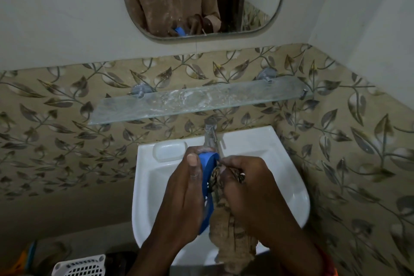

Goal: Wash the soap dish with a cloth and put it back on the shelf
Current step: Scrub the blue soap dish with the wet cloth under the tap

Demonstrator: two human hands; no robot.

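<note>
Left hand (188, 188): fingers and thumb wrapped round the blue soap dish (209, 177), thumb on its near face, fingertips curling over the top edge at 12 o'clock. Dish stands on edge, tilted, long axis running 12 to 6, held over the sink (289, 181).

Right hand (251, 186): fingers curled tight, bunching a brown patterned cloth (228, 235) against the dish's inner face at the dish's 3 o'clock side. Rest of the cloth hangs down toward 6 o'clock, past the sink's front rim.

Tap (211, 134) sits at 12 o'clock from the hands, just behind the dish's top edge; can't tell if water runs.

Sink's moulded soap recess (169, 151) at 10 o'clock from the hands.

Glass shelf (201, 101) on the leaf-patterned tile wall, above the tap, further out at 12; white streaks on its surface.

Mirror (201, 0) above the shelf, reflecting the person's torso, both hands and the blue dish.

White slotted basket (79, 265) at 7 o'clock, bottom-left corner, partly cut off.
</note>
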